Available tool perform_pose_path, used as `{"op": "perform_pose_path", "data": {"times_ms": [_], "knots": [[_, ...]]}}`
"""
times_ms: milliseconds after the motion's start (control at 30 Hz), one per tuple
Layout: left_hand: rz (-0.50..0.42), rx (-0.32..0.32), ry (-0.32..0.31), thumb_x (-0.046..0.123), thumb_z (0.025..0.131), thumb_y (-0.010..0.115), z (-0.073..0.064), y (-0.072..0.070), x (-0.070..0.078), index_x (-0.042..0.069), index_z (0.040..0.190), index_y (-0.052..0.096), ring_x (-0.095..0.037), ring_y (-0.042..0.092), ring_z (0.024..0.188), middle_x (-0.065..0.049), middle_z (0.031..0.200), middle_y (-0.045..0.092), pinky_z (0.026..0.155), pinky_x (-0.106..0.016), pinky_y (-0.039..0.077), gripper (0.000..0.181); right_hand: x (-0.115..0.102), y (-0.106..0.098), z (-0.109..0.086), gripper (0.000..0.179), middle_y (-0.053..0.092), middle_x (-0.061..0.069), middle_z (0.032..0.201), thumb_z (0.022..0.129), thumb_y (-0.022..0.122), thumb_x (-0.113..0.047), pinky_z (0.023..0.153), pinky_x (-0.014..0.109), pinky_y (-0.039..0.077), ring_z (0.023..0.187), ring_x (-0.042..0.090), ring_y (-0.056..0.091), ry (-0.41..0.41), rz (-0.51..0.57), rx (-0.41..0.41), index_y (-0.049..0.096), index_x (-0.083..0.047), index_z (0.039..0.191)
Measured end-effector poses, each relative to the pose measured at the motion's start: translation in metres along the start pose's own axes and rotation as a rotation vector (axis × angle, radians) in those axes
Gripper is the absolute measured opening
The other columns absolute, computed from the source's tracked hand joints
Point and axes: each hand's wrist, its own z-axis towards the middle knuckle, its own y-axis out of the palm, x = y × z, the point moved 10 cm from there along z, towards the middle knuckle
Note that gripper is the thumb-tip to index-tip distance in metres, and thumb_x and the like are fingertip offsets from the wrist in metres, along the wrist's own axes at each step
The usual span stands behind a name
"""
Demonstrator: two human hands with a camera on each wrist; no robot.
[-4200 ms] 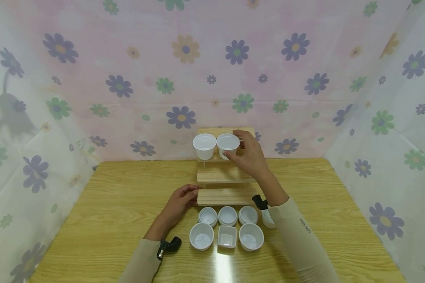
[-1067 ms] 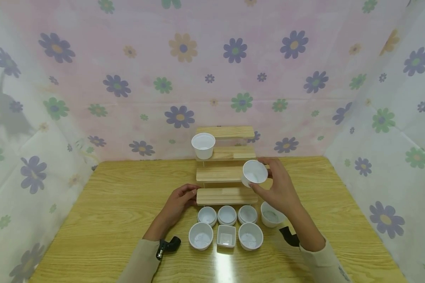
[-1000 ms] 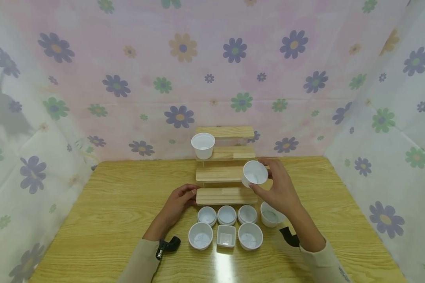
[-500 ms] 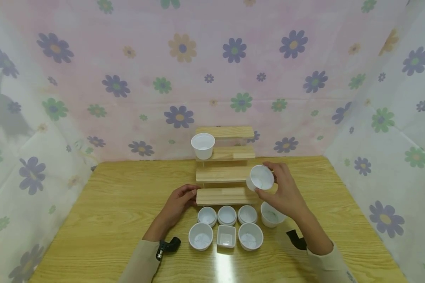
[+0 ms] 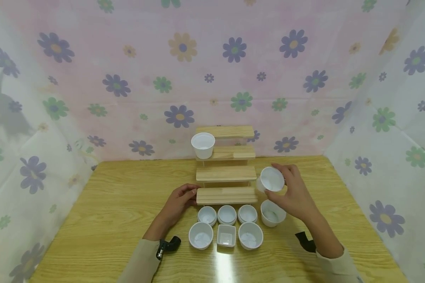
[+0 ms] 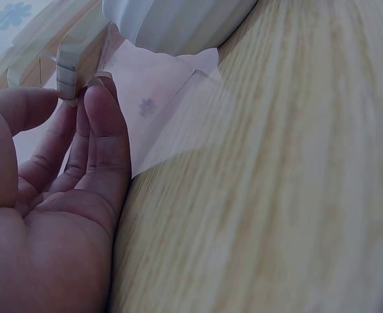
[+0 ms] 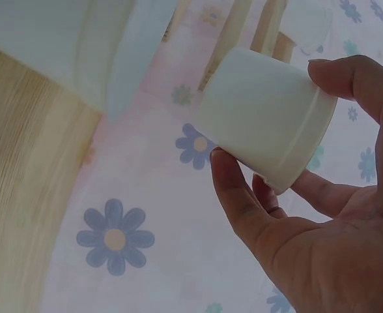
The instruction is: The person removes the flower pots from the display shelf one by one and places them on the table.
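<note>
My right hand (image 5: 293,194) pinches a white plastic cup (image 5: 272,179) between thumb and fingers, raised off the table to the right of a wooden tiered stand (image 5: 226,173). The right wrist view shows the same cup (image 7: 263,111) tilted, with fingertips on its side and near its rim. At the stand's lowest step my left hand (image 5: 177,204) holds the left end of the board; in the left wrist view thumb and fingers pinch the board end (image 6: 77,59). A similar white cup (image 5: 203,147) stands at the left of the second step from the top.
In front of the stand sit three small round white bowls (image 5: 227,215). Nearer lie two larger round bowls (image 5: 250,236) with a square white dish (image 5: 226,236) between them. Another white cup (image 5: 273,214) stands below my right hand. Flowered cloth (image 5: 145,118) rises behind the table.
My right hand has taken the right-hand cup off the stand's second step from the top and carried it down and right. The left hand stays at the lowest board.
</note>
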Motion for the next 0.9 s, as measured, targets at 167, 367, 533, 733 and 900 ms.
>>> {"op": "perform_pose_path", "data": {"times_ms": [167, 367, 533, 733, 900], "knots": [[-0.004, 0.004, -0.003, 0.019, 0.112, 0.056, 0.0, 0.0, 0.001, -0.007, 0.135, 0.061, -0.021, 0.069, 0.098, -0.01, 0.116, 0.071, 0.085, -0.032, 0.059, 0.035, 0.007, -0.003, -0.004, 0.077, 0.045, 0.023, 0.132, 0.084, 0.089, -0.011, 0.087, 0.054, 0.051, 0.109, 0.037, 0.055, 0.01, -0.011, -0.004, 0.051, -0.003, 0.151], [-0.007, 0.006, -0.004, 0.019, 0.112, 0.057, 0.0, 0.0, 0.001, -0.008, 0.135, 0.06, -0.021, 0.069, 0.099, -0.01, 0.116, 0.071, 0.085, -0.031, 0.06, 0.035, 0.016, -0.007, -0.008, 0.076, 0.043, 0.025, 0.133, 0.085, 0.088, -0.011, 0.087, 0.06, 0.053, 0.111, 0.041, 0.055, 0.036, -0.038, -0.014, 0.05, -0.001, 0.149], [-0.011, 0.015, -0.008, 0.018, 0.112, 0.056, 0.0, 0.0, 0.0, -0.007, 0.134, 0.061, -0.021, 0.07, 0.098, -0.011, 0.117, 0.071, 0.085, -0.031, 0.06, 0.034, 0.024, -0.009, -0.013, 0.075, 0.041, 0.026, 0.133, 0.085, 0.087, -0.01, 0.086, 0.06, 0.054, 0.111, 0.043, 0.055, 0.056, -0.051, -0.031, 0.049, 0.0, 0.149], [-0.01, 0.021, -0.013, 0.018, 0.111, 0.057, 0.0, 0.0, 0.0, -0.007, 0.134, 0.061, -0.021, 0.07, 0.098, -0.011, 0.116, 0.071, 0.085, -0.031, 0.06, 0.034, 0.034, -0.01, -0.017, 0.076, 0.04, 0.027, 0.134, 0.086, 0.084, -0.008, 0.088, 0.059, 0.053, 0.113, 0.044, 0.055, 0.091, -0.063, -0.057, 0.046, 0.002, 0.15], [-0.011, 0.009, -0.012, 0.019, 0.112, 0.057, 0.0, 0.0, 0.0, -0.008, 0.135, 0.06, -0.021, 0.07, 0.099, -0.01, 0.116, 0.071, 0.086, -0.032, 0.06, 0.036, 0.042, -0.009, -0.019, 0.076, 0.037, 0.029, 0.137, 0.086, 0.082, -0.008, 0.09, 0.06, 0.054, 0.117, 0.046, 0.055, 0.159, -0.083, -0.107, 0.044, 0.003, 0.152]]}}
